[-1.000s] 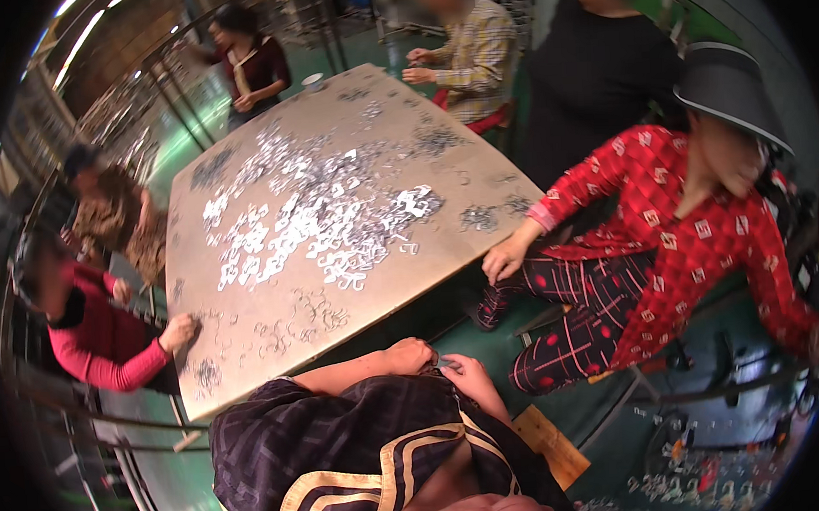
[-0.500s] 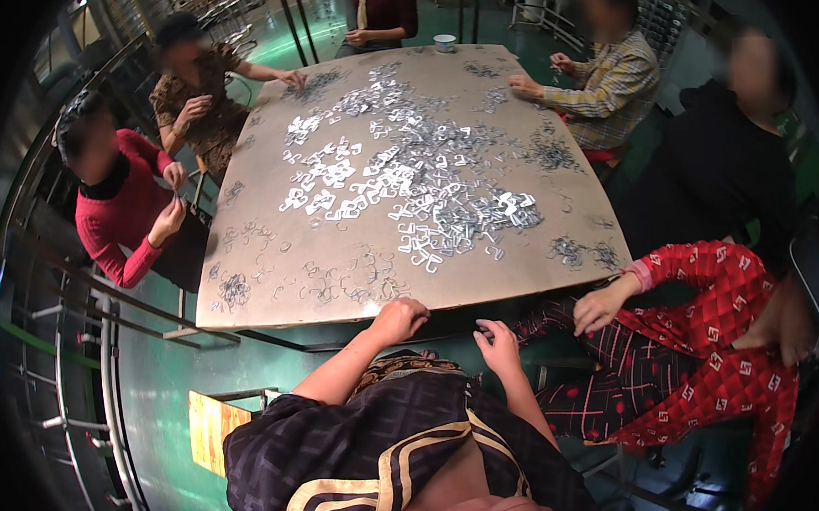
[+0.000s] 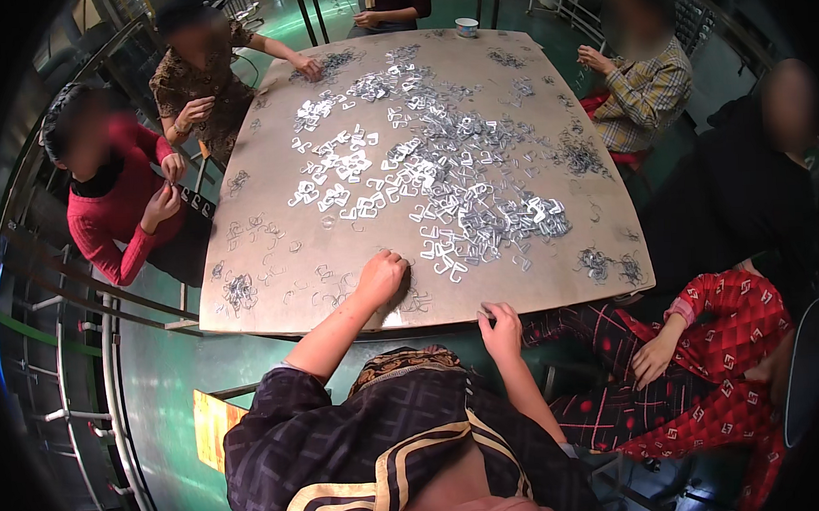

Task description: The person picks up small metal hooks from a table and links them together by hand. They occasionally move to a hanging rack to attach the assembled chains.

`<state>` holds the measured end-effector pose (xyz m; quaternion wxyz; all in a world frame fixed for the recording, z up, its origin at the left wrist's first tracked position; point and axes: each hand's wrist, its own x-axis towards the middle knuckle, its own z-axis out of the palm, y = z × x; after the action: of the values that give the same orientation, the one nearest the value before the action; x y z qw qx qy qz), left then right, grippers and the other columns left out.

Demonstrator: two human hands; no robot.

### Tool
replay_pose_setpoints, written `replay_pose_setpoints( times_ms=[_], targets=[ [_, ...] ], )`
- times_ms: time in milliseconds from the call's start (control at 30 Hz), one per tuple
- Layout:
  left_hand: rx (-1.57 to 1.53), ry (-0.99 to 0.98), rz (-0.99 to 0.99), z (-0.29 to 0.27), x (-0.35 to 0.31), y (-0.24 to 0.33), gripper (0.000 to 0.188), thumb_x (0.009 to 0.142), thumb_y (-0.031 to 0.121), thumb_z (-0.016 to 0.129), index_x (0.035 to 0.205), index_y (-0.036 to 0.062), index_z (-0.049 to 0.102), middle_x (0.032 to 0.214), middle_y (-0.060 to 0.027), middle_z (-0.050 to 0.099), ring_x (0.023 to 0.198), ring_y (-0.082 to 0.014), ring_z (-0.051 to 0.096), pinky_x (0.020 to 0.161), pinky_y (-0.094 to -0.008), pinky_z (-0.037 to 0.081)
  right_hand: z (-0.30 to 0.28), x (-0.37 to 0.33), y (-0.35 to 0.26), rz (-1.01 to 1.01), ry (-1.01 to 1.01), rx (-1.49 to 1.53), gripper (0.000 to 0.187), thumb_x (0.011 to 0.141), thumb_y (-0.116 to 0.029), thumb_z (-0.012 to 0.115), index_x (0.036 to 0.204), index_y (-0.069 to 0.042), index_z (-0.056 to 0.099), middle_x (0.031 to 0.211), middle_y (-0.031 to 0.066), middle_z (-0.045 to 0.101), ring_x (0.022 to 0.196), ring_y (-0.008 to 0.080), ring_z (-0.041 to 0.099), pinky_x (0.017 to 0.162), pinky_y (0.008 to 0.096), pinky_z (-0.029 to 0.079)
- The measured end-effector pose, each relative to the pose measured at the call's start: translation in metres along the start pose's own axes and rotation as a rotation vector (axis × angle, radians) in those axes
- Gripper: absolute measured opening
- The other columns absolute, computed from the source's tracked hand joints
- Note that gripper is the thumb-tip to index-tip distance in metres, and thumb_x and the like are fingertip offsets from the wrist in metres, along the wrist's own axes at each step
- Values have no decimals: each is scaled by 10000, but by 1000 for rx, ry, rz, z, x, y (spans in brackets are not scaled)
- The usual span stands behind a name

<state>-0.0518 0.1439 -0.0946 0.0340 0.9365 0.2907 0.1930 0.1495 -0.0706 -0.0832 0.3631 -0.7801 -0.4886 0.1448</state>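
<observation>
My left hand (image 3: 383, 279) rests on the near part of the table, fingers curled down over thin wire hooks (image 3: 338, 284). Its fingertips are hidden, so what they hold, if anything, does not show. At the near table edge, my right hand (image 3: 501, 332) has its fingers bent in toward the thumb; anything between them is too small to make out. Beyond the left hand lie flat silvery metal hooks (image 3: 446, 259), part of a large loose heap (image 3: 481, 211) spread over the middle of the table (image 3: 270, 193).
Small piles of wire hooks (image 3: 239, 292) lie near the rims. People sit round the table, among them one in a red sweater (image 3: 116, 223) and one in red quilted clothes (image 3: 723, 310). A bowl (image 3: 466, 26) stands at the far edge; a wooden stool (image 3: 218, 428) is at left.
My left hand has moved forward from the table edge onto the wire hooks. My right hand has stayed near the edge, its fingers more bent. The neighbour's hand at right has drawn back.
</observation>
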Motion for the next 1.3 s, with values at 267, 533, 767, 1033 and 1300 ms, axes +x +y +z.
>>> replay_pose_setpoints(
  times_ms=[267, 533, 767, 1033, 1300],
  targets=[
    [239, -304, 203, 2, 32, 11, 115, 698, 121, 596, 640, 44, 658, 728, -134, 655, 681, -263, 650, 614, -368, 531, 53, 64, -1, -106, 60, -190, 378, 780, -197, 724, 1104, -19, 644, 957, 165, 583, 912, 350, 577, 792, 428, 475],
    [-843, -113, -399, 23, 28, -3, 82, 725, 83, 651, 749, 4, 656, 675, -84, 651, 603, -148, 614, 559, -287, 492, 71, 89, -1, 68, 53, -122, 313, 707, -75, 783, 968, 2, 630, 947, 136, 585, 855, 290, 611, 759, 383, 500],
    [-1422, -261, -518, 20, 24, 34, 52, 787, 27, 652, 830, 0, 642, 833, -24, 654, 732, -69, 579, 668, -213, 453, 61, 82, -1, 265, -93, 489, 203, 744, 54, 721, 849, -1, 557, 685, 33, 608, 596, 84, 590, 519, 239, 480],
    [-1419, -263, -475, 19, 37, 43, 95, 858, 90, 657, 839, 5, 619, 929, -37, 636, 823, -85, 573, 744, -236, 451, 44, 69, -35, 288, -100, 597, 183, 769, 38, 713, 852, 1, 555, 746, 48, 621, 619, 76, 594, 562, 218, 488],
    [-1608, -188, -348, 2, 34, 41, 66, 895, 29, 589, 892, 11, 526, 928, -57, 633, 903, -110, 600, 800, -259, 467, 33, 76, -1, 108, 103, 391, 260, 799, -7, 683, 1051, 3, 619, 897, 101, 611, 814, 177, 607, 712, 281, 491]
  ],
)
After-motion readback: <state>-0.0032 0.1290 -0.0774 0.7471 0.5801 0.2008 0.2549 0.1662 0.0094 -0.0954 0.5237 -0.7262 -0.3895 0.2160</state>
